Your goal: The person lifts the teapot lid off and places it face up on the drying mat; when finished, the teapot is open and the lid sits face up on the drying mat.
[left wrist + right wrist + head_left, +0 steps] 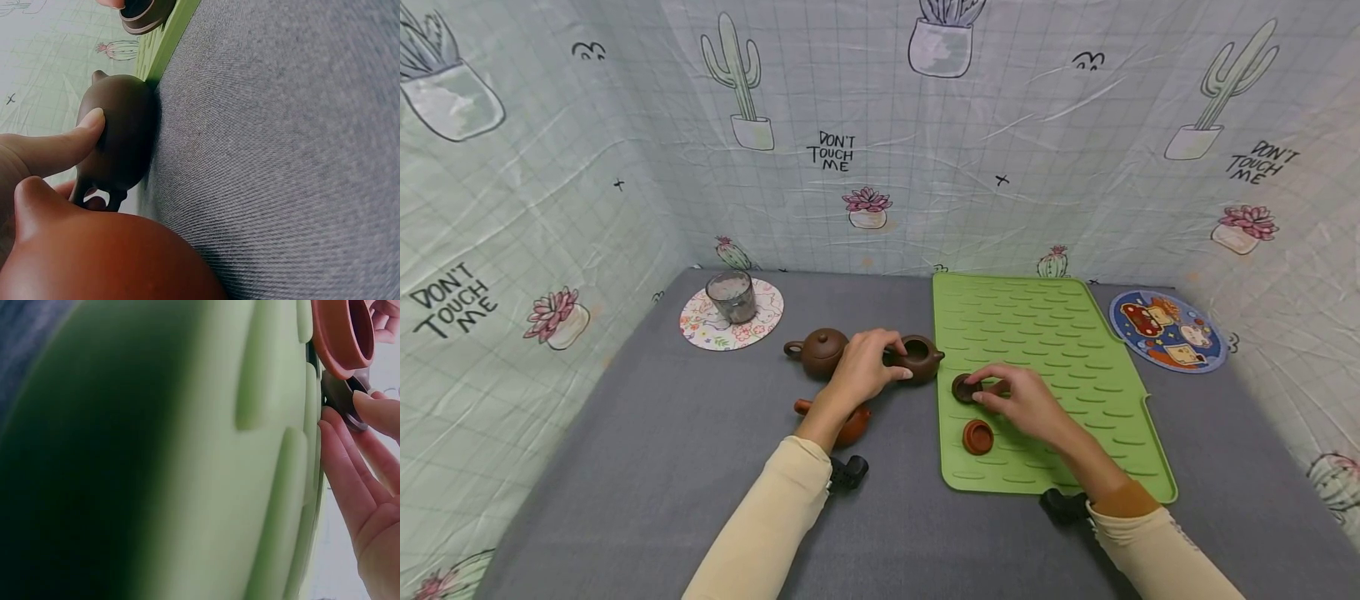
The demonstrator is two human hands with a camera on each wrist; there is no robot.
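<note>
My left hand (863, 365) grips a lidless dark brown teapot (929, 367), its thumb against the pot's side in the left wrist view. The teapot's spout points toward a green mat. On that mat, my right hand (1021, 402) pinches a dark brown teapot lid (962, 389) between thumb and fingers. Closer to me lies a reddish-orange lid (978, 437), hollow side up. Under my left wrist stands a reddish-orange teapot (854, 428), partly hidden by the forearm. Left of that hand is another brown teapot (822, 355), with its lid on.
The green ridged mat (1037, 317) covers the right middle of the grey table (625, 483). At the back left, a glass cup (732, 298) stands on a floral round coaster (767, 308). A blue patterned coaster (1168, 329) lies right of the mat. Printed cloth walls border the table.
</note>
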